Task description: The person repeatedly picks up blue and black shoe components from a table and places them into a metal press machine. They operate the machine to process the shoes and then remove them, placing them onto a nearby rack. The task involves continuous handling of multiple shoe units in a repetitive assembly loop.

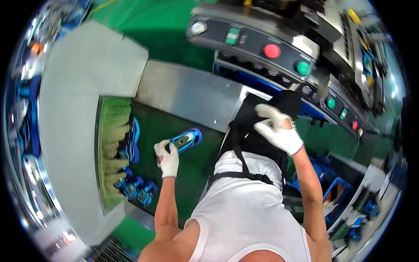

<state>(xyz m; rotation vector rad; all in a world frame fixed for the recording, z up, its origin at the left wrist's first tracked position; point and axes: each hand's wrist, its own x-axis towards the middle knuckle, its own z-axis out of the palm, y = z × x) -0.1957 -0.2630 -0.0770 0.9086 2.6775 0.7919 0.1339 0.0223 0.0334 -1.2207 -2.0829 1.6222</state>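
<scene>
**On the green belt: sole in one hand, cloth in the other**

On the green belt [174,126] beside the grey machine [83,100], blue soles [131,142] are lying against the brush strip [114,144]. The control panel [257,43] with its red and green buttons is sitting above. The right hand [277,129] is clenching a black cloth [262,118] at chest height. The left hand [168,158] is gripping a blue sole [187,139] by its end, just over the belt. A firm pinch and a level sole would likely be serving best here.

Single head-worn fisheye view, looking steeply down, close over torso and forearms
</scene>
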